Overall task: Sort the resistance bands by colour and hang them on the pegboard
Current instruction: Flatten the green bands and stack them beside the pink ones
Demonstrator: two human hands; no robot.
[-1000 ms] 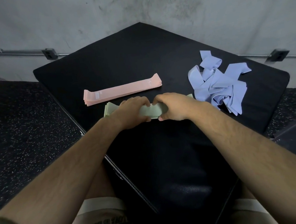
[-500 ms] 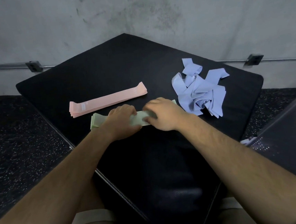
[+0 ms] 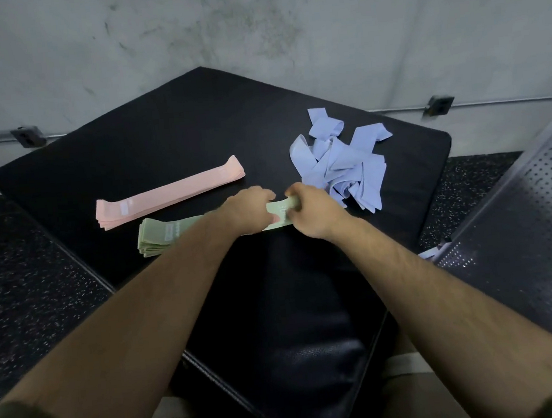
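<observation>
A flat stack of green bands (image 3: 161, 237) lies on the black padded mat (image 3: 166, 131), running left to right under my hands. My left hand (image 3: 246, 211) grips the stack near its middle. My right hand (image 3: 315, 211) curls its fingers round the stack's right end, which sticks up pale between the two hands. Behind the green stack lies a tidy stack of pink bands (image 3: 168, 194). To the right sits a loose, tangled heap of lilac bands (image 3: 344, 165). No pegboard hooks show.
The mat stands cornerwise against a grey concrete wall (image 3: 249, 19). Speckled dark rubber floor (image 3: 22, 283) lies left and right of it. A perforated grey metal panel (image 3: 533, 234) leans in at the right edge. My knees are below the mat's near corner.
The camera view has dropped and shifted, so the mat sits lower in frame. My right hand has closed round the green stack's right end, which now shows between the hands.
</observation>
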